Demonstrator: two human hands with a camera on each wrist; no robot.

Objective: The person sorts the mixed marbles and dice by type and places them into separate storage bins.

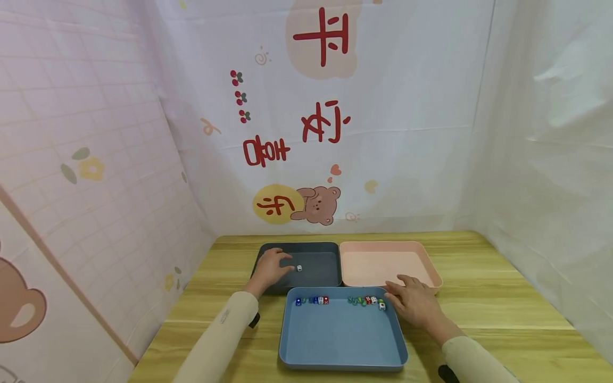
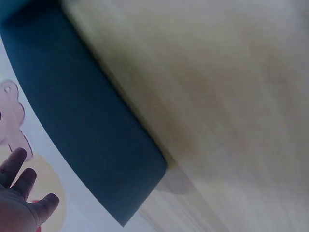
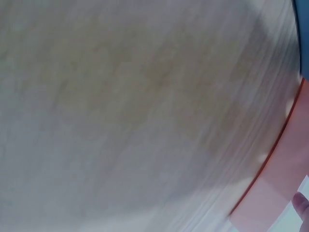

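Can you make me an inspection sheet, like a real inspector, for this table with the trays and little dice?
Surface: wood-patterned table.
Job's things: blue tray with a left cluster and a right cluster of dice and small pieces along its far side; dark tray holding a white die; pink tray beside it.
Clutter: nothing seen.
Hands: left hand over the dark tray, fingers near the die; right hand by the blue tray's far right corner, contact unclear.
Cables: nothing seen.
Surroundings: pale sheets with printed bear.
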